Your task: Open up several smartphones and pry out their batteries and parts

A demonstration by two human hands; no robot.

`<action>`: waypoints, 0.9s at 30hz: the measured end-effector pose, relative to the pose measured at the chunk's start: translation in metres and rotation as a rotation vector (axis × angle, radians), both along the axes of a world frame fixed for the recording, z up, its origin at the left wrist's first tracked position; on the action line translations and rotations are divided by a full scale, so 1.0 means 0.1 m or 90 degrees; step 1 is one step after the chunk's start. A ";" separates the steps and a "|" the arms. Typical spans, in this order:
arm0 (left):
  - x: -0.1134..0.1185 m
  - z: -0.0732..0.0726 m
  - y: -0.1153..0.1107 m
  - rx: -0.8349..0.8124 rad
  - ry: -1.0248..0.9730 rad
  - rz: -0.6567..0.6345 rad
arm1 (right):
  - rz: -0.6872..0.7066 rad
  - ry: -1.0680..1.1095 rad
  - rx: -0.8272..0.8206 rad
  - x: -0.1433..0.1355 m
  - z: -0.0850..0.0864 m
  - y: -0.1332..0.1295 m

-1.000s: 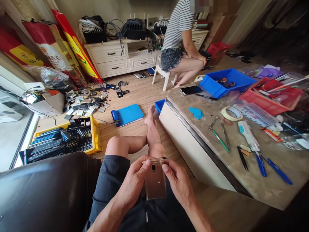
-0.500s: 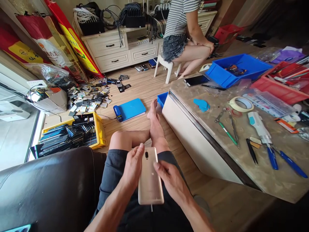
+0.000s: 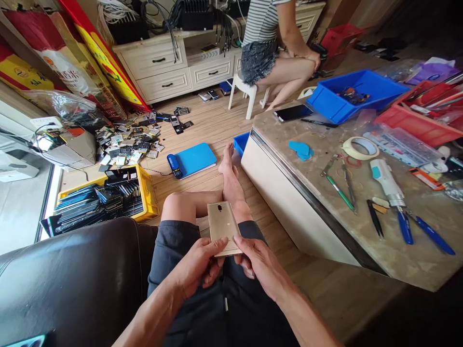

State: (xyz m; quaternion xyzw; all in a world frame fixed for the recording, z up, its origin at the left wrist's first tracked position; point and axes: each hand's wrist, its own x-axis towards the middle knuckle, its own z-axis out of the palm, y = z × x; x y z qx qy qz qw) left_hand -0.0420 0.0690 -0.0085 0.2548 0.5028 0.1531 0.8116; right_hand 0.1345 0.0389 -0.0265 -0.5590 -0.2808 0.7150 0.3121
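Observation:
A gold smartphone (image 3: 222,220) is held above my lap, its back with a dark camera bump facing up. My left hand (image 3: 202,258) grips its lower left corner, the thumb lying flat on the back and the fingers curled below. At the lower right corner my right hand (image 3: 256,258) pinches the phone, thumb on top, fingers partly hidden underneath. The phone's top end points away from me, over my crossed legs. Its screen side is out of sight.
To the right, a table (image 3: 289,178) carries tape (image 3: 360,147), tweezers (image 3: 375,218), pliers (image 3: 430,233) and a blue bin (image 3: 325,103). Left on the floor stands a yellow crate (image 3: 148,193) of phone parts. A blue folder (image 3: 197,160) lies ahead. Another person (image 3: 264,29) sits on a stool.
Both hands have slid from the phone's sides to its lower corners. The phone is tilted differently, its lower end raised and shorter in view. The camera view has shifted slightly.

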 end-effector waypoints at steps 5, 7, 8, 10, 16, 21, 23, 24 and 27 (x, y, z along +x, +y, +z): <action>0.02 0.00 -0.03 -0.011 -0.007 0.042 | 0.075 0.078 -0.077 0.06 0.08 -0.02; 0.05 -0.02 -0.04 -0.018 -0.028 0.069 | 0.059 0.085 -0.081 0.04 0.08 -0.03; 0.07 -0.03 -0.06 -0.019 -0.040 0.085 | 0.042 0.078 -0.075 0.02 0.07 -0.03; 0.09 -0.05 -0.10 -0.025 -0.070 0.102 | 0.017 0.056 -0.062 0.01 0.04 -0.04; 0.09 -0.14 -0.11 0.023 -0.071 0.087 | 0.159 -0.111 0.109 0.15 0.04 -0.12; 0.17 -0.28 0.11 0.051 -0.046 0.445 | 0.336 -0.348 0.284 0.08 0.13 -0.30; 0.20 -0.32 0.16 0.067 -0.018 0.541 | 0.364 -0.386 0.332 -0.01 0.14 -0.37; 0.21 -0.34 0.17 0.069 -0.013 0.566 | 0.365 -0.397 0.368 -0.05 0.14 -0.39; 0.20 -0.35 0.15 0.054 -0.022 0.592 | 0.359 -0.410 0.461 -0.12 0.11 -0.44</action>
